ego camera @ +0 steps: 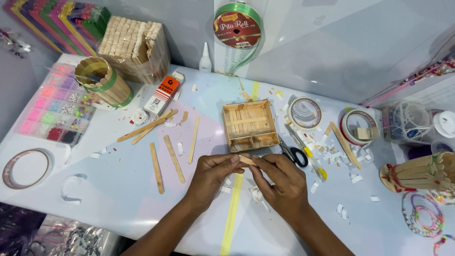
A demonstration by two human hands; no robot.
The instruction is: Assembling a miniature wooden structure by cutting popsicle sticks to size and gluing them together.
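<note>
Pale craft table, littered with paper scraps. Left hand point(212, 171) and right hand point(279, 180), lower centre, both pinch a short wooden stick piece point(247, 160) just below the small stick box point(250, 125). Best: grip firm, ends aligned. Scissors point(292, 153) partly hidden; fingertip contact unclear.

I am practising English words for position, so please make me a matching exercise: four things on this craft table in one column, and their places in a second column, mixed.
Things:
1. small stick piece
2. scissors
3. bead organizer
4. green ribbon roll

Places:
A. far left of the table
B. against the back wall
C. between both hands' fingertips
D. right of the wooden box

Pairs: 1-C, 2-D, 3-A, 4-B
</note>
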